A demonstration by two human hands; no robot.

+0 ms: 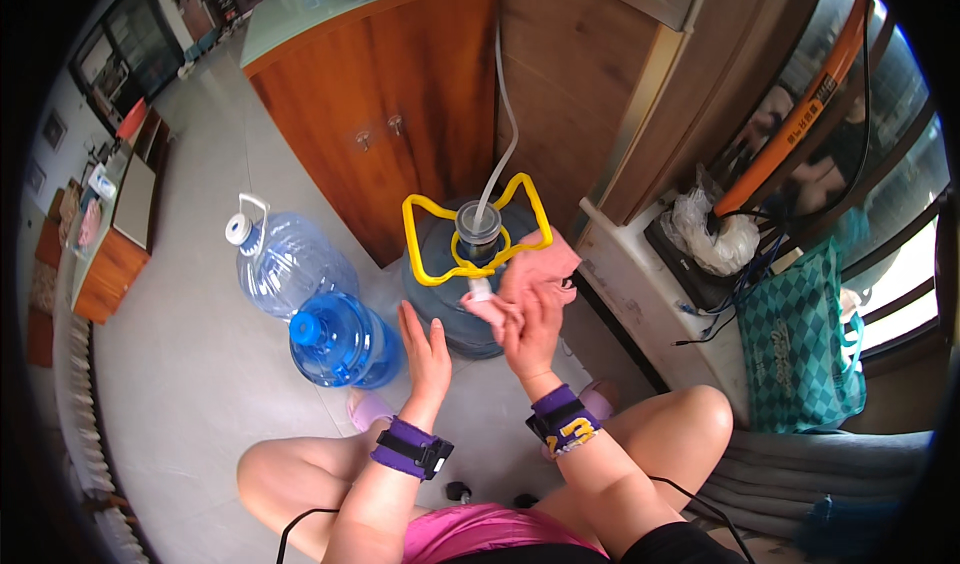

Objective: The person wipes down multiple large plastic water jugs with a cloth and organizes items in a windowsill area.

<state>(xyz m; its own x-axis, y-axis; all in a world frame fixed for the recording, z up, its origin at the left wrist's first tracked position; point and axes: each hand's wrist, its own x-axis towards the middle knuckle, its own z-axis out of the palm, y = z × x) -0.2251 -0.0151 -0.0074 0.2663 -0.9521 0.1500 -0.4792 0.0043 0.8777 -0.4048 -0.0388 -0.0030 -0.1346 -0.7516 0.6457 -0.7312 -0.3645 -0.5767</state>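
Observation:
My right hand (536, 331) grips a pink cloth (531, 271), which lies against the right side of a large blue water jug (435, 309). A yellow handle (415, 245) surrounds the jug's neck, and a pale hose (510, 140) runs into its clear cap (478, 220). My left hand (429, 354) is held up with fingers extended, empty, just left of the jug. Left of that hand stand a smaller blue bottle (360, 342) with a blue cap and a clear plastic bottle (296, 256) with a white cap and handle. Part of the big jug is hidden behind the cloth.
A wooden cabinet (330, 106) stands behind the bottles. At the right, a stone ledge (637, 286) bears a black device, cables and a green checkered bag (799, 346). An orange tube (799, 113) leans by the window. My knees flank the floor space before me.

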